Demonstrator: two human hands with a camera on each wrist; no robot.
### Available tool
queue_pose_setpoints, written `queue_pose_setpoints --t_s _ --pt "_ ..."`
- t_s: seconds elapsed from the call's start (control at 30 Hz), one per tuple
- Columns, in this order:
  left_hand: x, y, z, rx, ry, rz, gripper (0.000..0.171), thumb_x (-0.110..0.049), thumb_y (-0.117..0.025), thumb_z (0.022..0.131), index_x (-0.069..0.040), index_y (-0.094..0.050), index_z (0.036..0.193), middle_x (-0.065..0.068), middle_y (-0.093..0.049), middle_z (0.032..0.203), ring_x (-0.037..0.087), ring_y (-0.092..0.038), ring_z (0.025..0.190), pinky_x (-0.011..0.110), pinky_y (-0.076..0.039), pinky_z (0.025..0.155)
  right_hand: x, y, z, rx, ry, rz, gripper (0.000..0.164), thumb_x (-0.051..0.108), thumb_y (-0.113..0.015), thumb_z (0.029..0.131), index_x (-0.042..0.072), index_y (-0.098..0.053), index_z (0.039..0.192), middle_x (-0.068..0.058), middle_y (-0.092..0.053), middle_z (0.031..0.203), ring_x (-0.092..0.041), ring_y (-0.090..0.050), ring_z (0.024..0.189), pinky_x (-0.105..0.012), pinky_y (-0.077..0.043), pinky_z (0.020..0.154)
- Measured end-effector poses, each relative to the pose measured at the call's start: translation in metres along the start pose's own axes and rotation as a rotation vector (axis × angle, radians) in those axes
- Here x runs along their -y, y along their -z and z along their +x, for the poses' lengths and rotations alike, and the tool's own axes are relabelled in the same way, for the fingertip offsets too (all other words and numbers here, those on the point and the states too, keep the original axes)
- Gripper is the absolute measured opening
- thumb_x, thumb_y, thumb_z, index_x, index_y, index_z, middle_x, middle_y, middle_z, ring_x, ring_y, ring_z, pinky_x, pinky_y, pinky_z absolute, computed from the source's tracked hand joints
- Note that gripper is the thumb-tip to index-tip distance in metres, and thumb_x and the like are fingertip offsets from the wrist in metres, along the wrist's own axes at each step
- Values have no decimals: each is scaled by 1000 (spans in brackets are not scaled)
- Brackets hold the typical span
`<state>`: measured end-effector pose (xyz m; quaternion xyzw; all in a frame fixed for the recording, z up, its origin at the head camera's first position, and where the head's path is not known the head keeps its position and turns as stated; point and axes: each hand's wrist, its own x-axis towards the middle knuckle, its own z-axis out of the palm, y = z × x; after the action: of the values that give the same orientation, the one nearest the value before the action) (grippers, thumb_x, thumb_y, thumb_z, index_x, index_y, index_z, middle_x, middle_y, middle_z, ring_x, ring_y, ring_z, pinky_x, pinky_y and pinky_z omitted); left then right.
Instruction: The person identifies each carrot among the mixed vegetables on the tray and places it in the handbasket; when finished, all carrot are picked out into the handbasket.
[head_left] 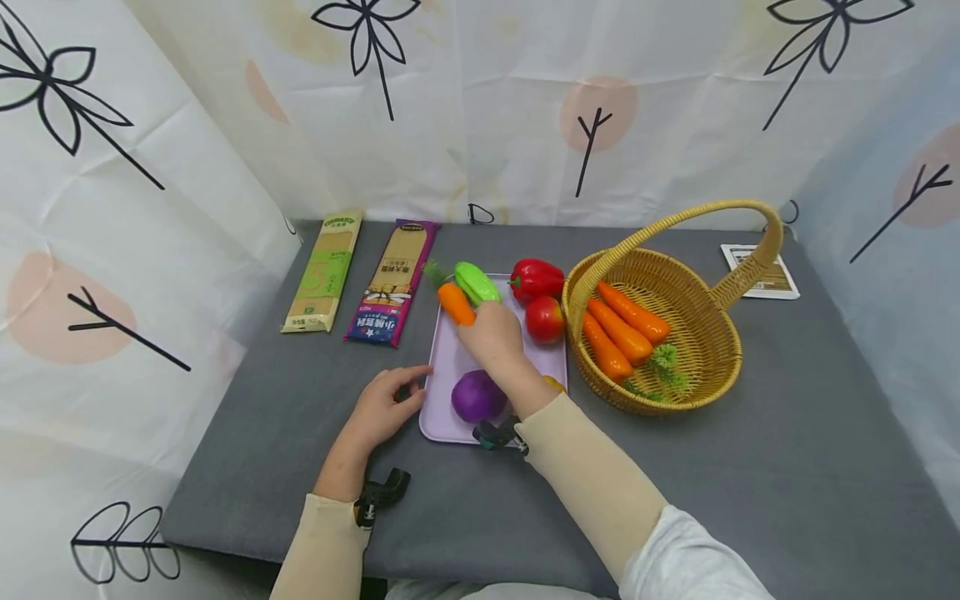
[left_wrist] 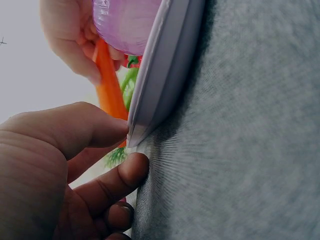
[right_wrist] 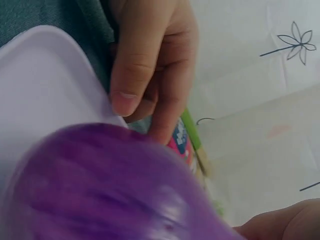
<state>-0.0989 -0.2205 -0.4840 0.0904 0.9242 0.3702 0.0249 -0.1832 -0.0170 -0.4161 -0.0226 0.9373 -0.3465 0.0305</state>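
My left hand [head_left: 384, 407] grips the left rim of a lilac tray [head_left: 442, 421], thumb above and a finger below in the left wrist view. Over the tray, my right hand [head_left: 497, 342] pinches the blunt end of an orange carrot [head_left: 454, 302], whose green top points to the far left. A purple onion [head_left: 477, 397] lies at the tray's near end and fills much of the right wrist view [right_wrist: 110, 185]. Beyond the right hand are a long green vegetable [head_left: 477, 283], a red bell pepper [head_left: 536, 280] and a red apple [head_left: 544, 320]. A yellow item [head_left: 555, 383] is mostly hidden under the right wrist.
Right of the tray stands a wicker basket [head_left: 716, 367] with a tall handle, holding several carrots [head_left: 618, 332]. Behind it lies a white-framed card [head_left: 772, 279]. Two noodle packs, one green [head_left: 324, 271] and one purple [head_left: 393, 282], lie at the back left. Patterned curtains surround the grey table [head_left: 810, 467].
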Motion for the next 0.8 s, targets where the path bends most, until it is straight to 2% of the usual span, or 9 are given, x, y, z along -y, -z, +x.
queue_pose_setpoints --t_s 0.07,0.17,0.23,0.3,0.57,0.8 --pt "0 0 0 -1 -3 4 37 -13 -70 95 -12 -70 132 -2 -57 89 22 -50 93 40 -38 79 1 5 -2 -17 -4 38 22 22 -68 93 1 -74 97 -10 -66 80 -26 -58 68 -30 -46 57" --pt "0 0 -1 -2 1 0 37 -13 -71 95 -12 -70 132 -2 -57 89 22 -49 92 40 -38 78 3 13 -6 -27 7 81 30 20 -68 93 0 -75 113 -13 -71 96 -28 -62 82 -34 -52 70" --pt "0 0 -1 1 8 -5 37 -13 -71 95 -13 -70 132 -2 -57 89 22 -49 91 40 -38 77 4 18 -10 -32 19 119 33 20 -68 94 0 -75 119 -13 -73 104 -29 -63 89 -36 -54 79" --pt "0 0 -1 3 13 -9 37 -14 -71 95 -13 -70 132 -2 -57 89 22 -49 91 40 -37 77 5 24 -14 -38 36 158 32 20 -69 94 1 -75 119 -13 -73 105 -29 -63 92 -37 -54 82" --pt "2 -1 -1 17 38 -4 38 -15 -71 96 -15 -69 134 -2 -57 91 22 -49 94 40 -37 78 7 48 -35 -70 81 333 31 24 -73 95 8 -75 122 -5 -68 106 -21 -60 89 -32 -54 79" --pt "0 0 0 21 45 -4 38 -16 -71 96 -16 -69 134 -1 -57 92 22 -49 95 41 -38 79 6 77 -55 -67 119 439 33 25 -71 95 10 -74 124 -5 -67 106 -17 -68 79 -33 -55 73"
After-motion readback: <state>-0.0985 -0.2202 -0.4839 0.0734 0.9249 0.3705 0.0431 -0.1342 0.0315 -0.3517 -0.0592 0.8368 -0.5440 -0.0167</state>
